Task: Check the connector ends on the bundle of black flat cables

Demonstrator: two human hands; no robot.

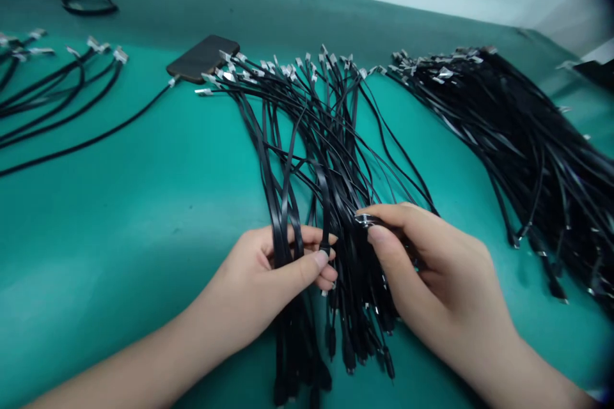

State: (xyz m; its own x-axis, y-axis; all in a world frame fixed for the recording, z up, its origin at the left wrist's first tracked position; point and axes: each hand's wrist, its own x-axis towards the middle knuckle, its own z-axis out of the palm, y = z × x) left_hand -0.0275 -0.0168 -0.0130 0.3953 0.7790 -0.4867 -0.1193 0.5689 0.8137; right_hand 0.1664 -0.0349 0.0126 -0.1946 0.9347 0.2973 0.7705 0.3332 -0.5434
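A large bunch of flat black cables (330, 140) lies fanned across the teal mat, with small metal connectors at its far end. My left hand (273, 268) closes around several of these cables near the bunch's lower part. My right hand (432, 268) pinches a small metal connector (364, 220) between thumb and finger, with more cables gathered beneath the palm. The two hands are close together, a short gap apart. The cables' near ends hang toward me, partly hidden by my hands.
A second, denser pile of black cables (518, 140) lies to the right. A black phone (201, 57) sits at the far side, with a cable running left from it. Further cables (57, 89) lie at the left, and a black coil (89, 3) at the far left corner.
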